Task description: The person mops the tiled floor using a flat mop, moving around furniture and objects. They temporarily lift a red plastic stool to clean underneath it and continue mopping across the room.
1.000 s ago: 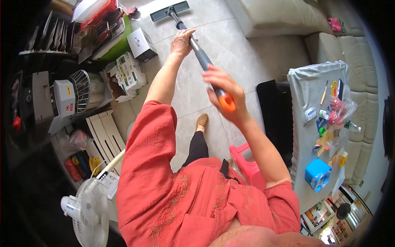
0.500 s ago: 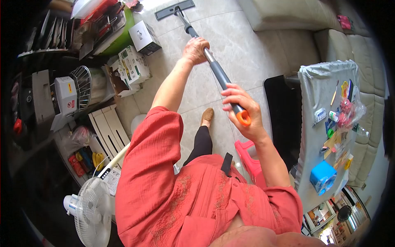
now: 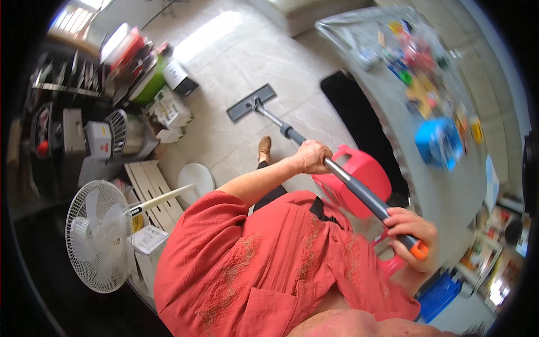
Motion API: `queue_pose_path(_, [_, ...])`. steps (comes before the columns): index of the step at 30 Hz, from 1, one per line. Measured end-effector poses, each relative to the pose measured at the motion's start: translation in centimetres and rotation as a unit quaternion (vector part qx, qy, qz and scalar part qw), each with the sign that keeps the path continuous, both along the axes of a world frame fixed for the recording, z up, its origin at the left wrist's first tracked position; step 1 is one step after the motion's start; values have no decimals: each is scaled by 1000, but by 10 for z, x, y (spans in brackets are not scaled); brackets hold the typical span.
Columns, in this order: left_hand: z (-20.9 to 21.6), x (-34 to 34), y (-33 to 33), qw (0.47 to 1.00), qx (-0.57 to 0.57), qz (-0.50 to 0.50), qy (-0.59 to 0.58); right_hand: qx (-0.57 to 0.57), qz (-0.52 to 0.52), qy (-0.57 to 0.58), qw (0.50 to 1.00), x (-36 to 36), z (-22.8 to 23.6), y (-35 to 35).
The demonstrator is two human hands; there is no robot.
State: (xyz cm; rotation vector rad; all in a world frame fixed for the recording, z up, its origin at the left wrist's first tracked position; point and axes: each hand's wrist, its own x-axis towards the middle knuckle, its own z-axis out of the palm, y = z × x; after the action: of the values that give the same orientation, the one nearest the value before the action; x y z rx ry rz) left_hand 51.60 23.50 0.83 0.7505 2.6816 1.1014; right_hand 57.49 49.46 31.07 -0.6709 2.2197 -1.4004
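Both my hands hold a flat mop [image 3: 359, 190] with a grey and silver pole, slanting from upper left to lower right. My left hand [image 3: 312, 157] wraps round the metal middle of the pole. Near the top end, by the orange cap, my right hand [image 3: 415, 233] is closed round the dark grey grip. The mop's rectangular grey head [image 3: 251, 103] lies on the pale tiled floor [image 3: 224, 137], beyond my brown shoe [image 3: 265, 149]. Any pad under the head is hidden.
A pink plastic chair [image 3: 362, 180] stands close under the pole. To the right is a covered table [image 3: 359, 33] bearing a blue container [image 3: 439, 143] and clutter. A white fan [image 3: 98, 236] stands at left, with boxes [image 3: 171, 109] and shelves beyond. A sofa [image 3: 292, 14] is at the back.
The mop has been drawn back toward me, its head nearer my foot and its handle end out to the right. Both hands kept hold. The view has turned, bringing the pink chair into sight.
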Motion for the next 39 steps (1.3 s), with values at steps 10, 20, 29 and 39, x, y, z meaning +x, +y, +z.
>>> queue_pose_path(10, [14,75,200,788,188,-252,-529,-203,-43,90,974,172,-12,183])
queue_pose_path(20, [-230,30,258,951,-204,-199,-122,-275,-472,-132,827,237,-193,166])
queue_pose_path(29, [-242,52,335,883,-269,-376,-78,-256,-466,-125,838,237,-208,180])
queue_pose_path(39, [-235,65,348,857,-396,-331,19,-273,-463,-92,838,210,-199,169])
